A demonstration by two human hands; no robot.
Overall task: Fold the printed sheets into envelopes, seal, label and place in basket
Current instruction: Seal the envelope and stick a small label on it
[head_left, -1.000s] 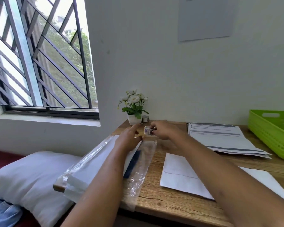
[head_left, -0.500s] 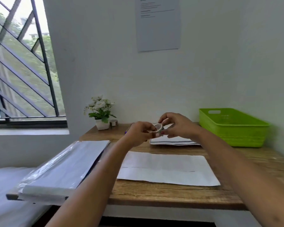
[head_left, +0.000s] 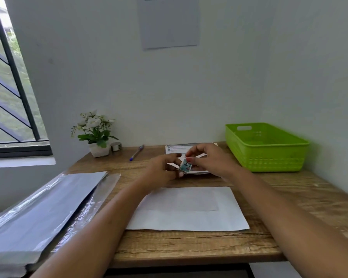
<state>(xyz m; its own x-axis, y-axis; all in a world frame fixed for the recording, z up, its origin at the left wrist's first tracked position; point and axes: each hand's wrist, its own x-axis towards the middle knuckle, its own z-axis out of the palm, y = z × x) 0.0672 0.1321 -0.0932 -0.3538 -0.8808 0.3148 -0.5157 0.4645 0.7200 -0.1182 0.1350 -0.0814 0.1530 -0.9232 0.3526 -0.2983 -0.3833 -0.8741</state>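
Above the far middle of the desk, both hands meet around a small sticker roll. My right hand (head_left: 212,160) pinches the top of a small blue printed label (head_left: 185,167) that hangs from the roll. My left hand (head_left: 162,170) has its fingers curled on the roll's lower end, which is mostly hidden. A white envelope (head_left: 189,211) lies flat on the desk below the hands. The stack of printed sheets (head_left: 174,147) lies behind the hands, partly covered by them. The green basket (head_left: 269,157) stands at the back right.
A plastic packet of envelopes (head_left: 42,209) overhangs the wooden desk's (head_left: 189,247) left edge. A potted white flower (head_left: 96,135), a small metal roll (head_left: 116,146) and a blue pen (head_left: 136,153) are at the back left. The wall is close behind.
The view swung right from the desk's left corner to its middle. Both hands came from beside the plant to above the envelope, and a label now hangs from the roll.
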